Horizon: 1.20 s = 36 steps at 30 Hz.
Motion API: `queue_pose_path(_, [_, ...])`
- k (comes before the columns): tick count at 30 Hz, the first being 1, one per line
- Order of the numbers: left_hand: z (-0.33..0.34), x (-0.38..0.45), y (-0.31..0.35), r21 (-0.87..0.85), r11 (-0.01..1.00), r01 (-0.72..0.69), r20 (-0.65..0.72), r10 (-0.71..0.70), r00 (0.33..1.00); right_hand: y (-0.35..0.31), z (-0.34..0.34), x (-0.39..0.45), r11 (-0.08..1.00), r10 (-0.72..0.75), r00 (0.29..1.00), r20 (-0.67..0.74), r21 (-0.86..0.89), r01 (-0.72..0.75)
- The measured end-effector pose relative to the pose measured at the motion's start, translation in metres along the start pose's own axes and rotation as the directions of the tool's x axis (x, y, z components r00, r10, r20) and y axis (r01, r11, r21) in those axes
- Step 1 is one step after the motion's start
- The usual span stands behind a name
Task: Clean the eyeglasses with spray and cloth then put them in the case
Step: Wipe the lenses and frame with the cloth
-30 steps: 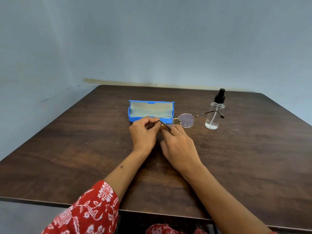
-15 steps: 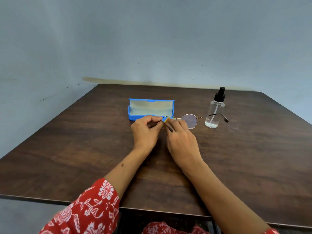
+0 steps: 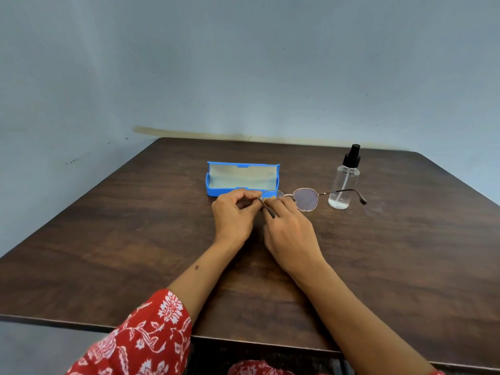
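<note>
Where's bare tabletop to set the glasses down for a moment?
Bare wood lies right of the spray bottle toward the table edge, and left of the blue case. The middle is crowded: both hands, left hand and right hand, hold the eyeglasses between case and bottle.

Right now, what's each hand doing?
Left hand: pinching the eyeglasses at the left lens.
Right hand: wiping that lens with a yellow cloth.
</note>
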State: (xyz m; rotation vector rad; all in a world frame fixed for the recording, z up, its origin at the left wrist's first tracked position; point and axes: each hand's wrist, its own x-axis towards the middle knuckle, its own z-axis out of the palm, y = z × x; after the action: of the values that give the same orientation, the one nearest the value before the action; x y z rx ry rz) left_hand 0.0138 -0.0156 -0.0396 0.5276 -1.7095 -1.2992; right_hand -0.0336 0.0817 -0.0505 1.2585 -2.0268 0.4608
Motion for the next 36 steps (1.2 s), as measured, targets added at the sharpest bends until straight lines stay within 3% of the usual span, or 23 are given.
queue_pose_path(5, [0.001,-0.002,0.001,-0.006,1.0,-0.028,0.054,0.028,0.998,0.007,0.0,0.007,0.992,0.125,0.991,-0.046,-0.003,-0.125])
queue_pose_path(10, [0.0,0.001,-0.004,-0.017,1.0,0.0,0.024,0.0,1.0,0.0,0.0,0.001,0.996,0.06,0.998,0.009,0.063,-0.061])
queue_pose_path(13, [-0.001,0.002,-0.005,0.006,1.0,0.003,0.016,-0.003,1.0,-0.002,-0.002,-0.001,0.991,0.063,0.998,-0.031,0.12,-0.058])
queue_pose_path(20, [0.0,-0.002,-0.001,0.005,1.0,-0.021,0.067,0.02,0.998,0.007,-0.003,0.006,0.99,0.134,0.988,-0.076,0.045,-0.131])
queue_pose_path(27, [0.0,0.0,-0.002,0.04,0.999,-0.018,0.031,0.017,0.999,-0.001,-0.006,-0.002,0.992,0.076,0.997,0.032,0.1,-0.079])
queue_pose_path(36, [-0.001,-0.003,0.001,0.017,1.0,-0.027,0.075,0.025,0.997,0.009,-0.006,0.005,0.989,0.143,0.99,0.004,0.047,-0.143])
